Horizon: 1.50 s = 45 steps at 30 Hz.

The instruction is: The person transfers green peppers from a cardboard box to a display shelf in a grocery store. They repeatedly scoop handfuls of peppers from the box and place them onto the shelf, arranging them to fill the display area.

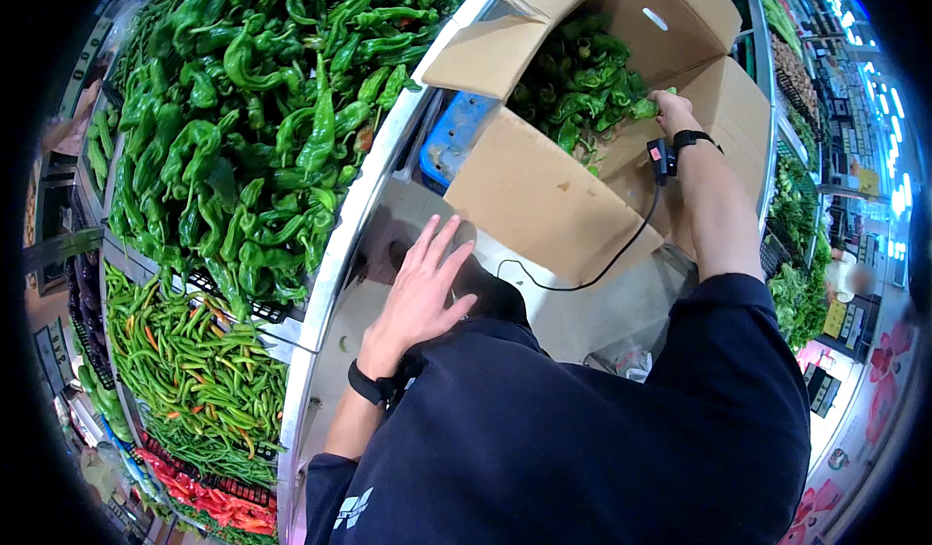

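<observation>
My right hand (673, 110) reaches into an open cardboard box (553, 195) and is closed around a green pepper (644, 109); the fingers partly hide it. More green peppers (582, 83) lie heaped in the far left part of the box, some of them in shadow. My left hand (426, 283) is empty, with its fingers spread, above the floor between my body and the display stand. To its upper left, a large pile of long, wrinkled green peppers (240, 130) covers the stand.
The stand's metal rim (328, 305) curves along my left side. A blue plastic crate (455, 134) sits between rim and box. Thin chillies (196, 370) and red peppers (211, 490) fill nearer sections. A cable (619, 257) hangs from my right wrist. Leafy greens (790, 283) and a person (844, 272) are at right.
</observation>
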{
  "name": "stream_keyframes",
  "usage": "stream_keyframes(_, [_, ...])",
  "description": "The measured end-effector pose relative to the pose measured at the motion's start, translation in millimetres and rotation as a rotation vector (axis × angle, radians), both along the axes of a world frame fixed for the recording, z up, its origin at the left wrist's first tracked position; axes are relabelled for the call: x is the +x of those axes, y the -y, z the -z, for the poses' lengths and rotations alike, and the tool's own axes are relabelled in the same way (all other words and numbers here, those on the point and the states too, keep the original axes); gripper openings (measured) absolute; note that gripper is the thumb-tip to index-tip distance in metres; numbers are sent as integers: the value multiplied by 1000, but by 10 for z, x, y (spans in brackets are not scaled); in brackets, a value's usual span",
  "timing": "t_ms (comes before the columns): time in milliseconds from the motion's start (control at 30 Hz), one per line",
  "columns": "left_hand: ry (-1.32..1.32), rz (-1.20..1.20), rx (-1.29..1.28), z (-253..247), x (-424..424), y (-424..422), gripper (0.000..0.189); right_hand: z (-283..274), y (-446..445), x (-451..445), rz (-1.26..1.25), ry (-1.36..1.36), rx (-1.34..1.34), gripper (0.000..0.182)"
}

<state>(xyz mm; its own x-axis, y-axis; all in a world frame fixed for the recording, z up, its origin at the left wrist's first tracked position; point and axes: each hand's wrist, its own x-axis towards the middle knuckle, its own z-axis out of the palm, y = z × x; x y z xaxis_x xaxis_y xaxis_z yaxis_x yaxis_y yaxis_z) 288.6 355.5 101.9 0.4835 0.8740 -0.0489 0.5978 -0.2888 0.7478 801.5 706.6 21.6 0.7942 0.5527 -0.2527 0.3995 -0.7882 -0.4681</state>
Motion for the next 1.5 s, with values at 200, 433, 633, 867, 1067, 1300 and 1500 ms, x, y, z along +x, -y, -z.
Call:
stream_keyframes(200, [113,-53,78,25,-428,392,64,-1273,399,-698,-94,-412,238,26])
stream_keyframes(433, [160,-266,50,204,-983,1079,59,-2327,1274,-1507,-281,-795,390,25])
stream_keyframes(633, [105,-551,26,413,-1191,1980,51,-2441,2169,-1877,-371,-1173,424,23])
stream_keyframes(867, [14,-647,-70,445,-1089,3175,49,-1832,3725,-1646,-273,-1391,407,22])
stream_keyframes(1067, [-98,-715,-171,683,-1091,3986,48,-708,5286,-572,-14,-1498,298,17])
stream_keyframes(1300, [-193,-708,-255,728,-1118,4422,50,1422,7165,440,702,-1210,51,20])
stream_keyframes(1500, [-327,-764,-336,548,-1214,4851,53,3003,7205,-596,-630,-462,-203,26])
